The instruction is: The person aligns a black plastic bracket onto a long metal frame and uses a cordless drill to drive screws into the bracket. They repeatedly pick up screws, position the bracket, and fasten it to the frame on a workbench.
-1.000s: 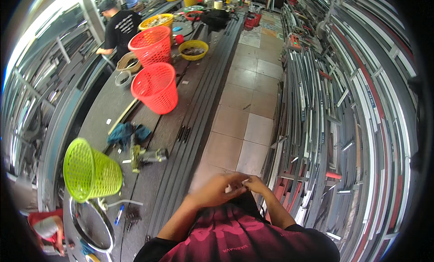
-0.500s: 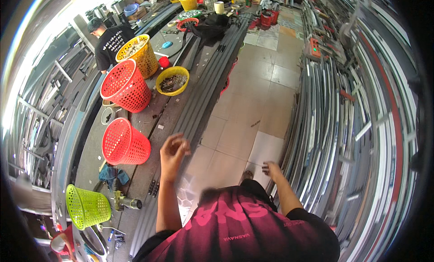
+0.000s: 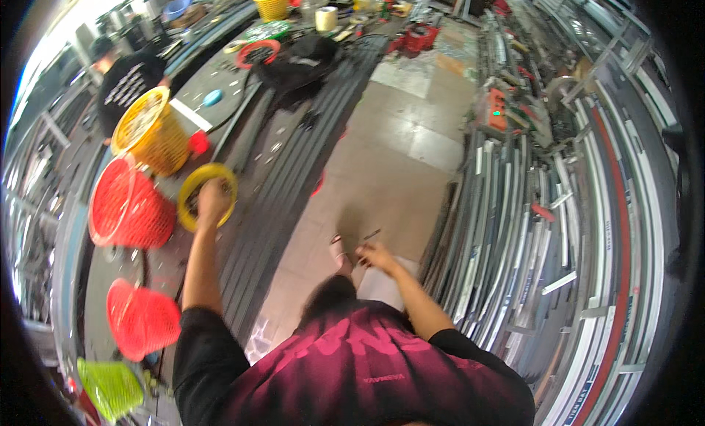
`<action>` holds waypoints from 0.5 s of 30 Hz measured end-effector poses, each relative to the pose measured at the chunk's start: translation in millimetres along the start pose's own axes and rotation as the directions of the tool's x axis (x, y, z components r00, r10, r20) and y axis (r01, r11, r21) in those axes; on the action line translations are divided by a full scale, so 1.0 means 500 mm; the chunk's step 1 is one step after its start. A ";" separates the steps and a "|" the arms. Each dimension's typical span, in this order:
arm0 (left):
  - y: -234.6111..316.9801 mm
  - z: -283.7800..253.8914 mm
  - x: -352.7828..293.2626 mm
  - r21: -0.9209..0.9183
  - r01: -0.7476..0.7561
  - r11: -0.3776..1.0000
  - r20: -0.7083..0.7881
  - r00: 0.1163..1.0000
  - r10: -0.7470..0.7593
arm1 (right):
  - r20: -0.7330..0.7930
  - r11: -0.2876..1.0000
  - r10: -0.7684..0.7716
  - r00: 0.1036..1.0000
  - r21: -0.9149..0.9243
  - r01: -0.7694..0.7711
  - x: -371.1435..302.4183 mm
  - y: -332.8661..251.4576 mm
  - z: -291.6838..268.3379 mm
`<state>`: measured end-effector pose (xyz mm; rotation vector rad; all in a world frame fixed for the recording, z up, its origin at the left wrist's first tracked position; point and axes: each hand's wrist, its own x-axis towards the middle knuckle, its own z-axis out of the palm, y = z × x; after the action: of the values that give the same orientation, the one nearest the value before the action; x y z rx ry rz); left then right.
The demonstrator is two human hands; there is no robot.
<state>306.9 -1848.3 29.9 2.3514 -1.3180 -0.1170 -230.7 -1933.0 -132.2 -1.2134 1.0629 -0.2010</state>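
My left hand point(image 3: 214, 199) reaches down into a round yellow basin point(image 3: 230, 181) on the workbench at the left. Small dark pieces lie in the basin, too blurred to name. The fingers of that hand are hidden among them, so I cannot see whether they grip anything. My right hand point(image 3: 376, 255) hangs in front of me over the tiled floor, fingers loosely bent and apart, with nothing visible in it. A tall red basket point(image 3: 143, 213) stands left of the basin, and a yellow basket point(image 3: 165, 143) of pale pieces stands behind it.
Long grey bars point(image 3: 275, 183) run along the bench's edge. Another red basket point(image 3: 147, 319) and a green basket point(image 3: 110, 389) stand nearer. Metal profiles point(image 3: 499, 228) are stacked right of the tiled aisle point(image 3: 389, 154). A person in black point(image 3: 126, 88) is beyond the bench.
I have moved forward along the bench. My left hand has gone from above the bench edge into the yellow basin. My right hand has swung inward, in front of my body.
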 end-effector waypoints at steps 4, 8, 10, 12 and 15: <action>-0.015 0.014 0.018 0.258 -0.052 0.965 0.104 0.994 0.026 | -0.013 0.993 0.101 0.995 -0.063 -0.101 0.058 0.031 -0.114; 0.023 0.017 0.017 0.275 0.051 0.960 0.120 0.989 -0.087 | -0.243 0.987 0.161 0.957 0.071 -0.147 0.122 0.004 -0.243; 0.051 0.000 0.033 0.350 0.142 0.926 0.166 0.963 -0.210 | -0.281 0.985 0.133 0.950 0.146 -0.095 0.171 -0.041 -0.289; 0.078 -0.029 0.026 0.326 0.203 0.924 0.095 0.965 -0.245 | -0.345 0.970 0.167 0.924 0.226 -0.090 0.236 -0.103 -0.323; 0.088 -0.067 0.024 0.158 0.277 0.948 0.069 0.954 -0.290 | -0.373 0.945 0.086 0.924 0.323 0.043 0.356 -0.223 -0.373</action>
<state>288.1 -1867.0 80.0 2.6808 -1.0498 -0.2249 -232.2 -2214.0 -131.0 -0.8767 1.3206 -0.5951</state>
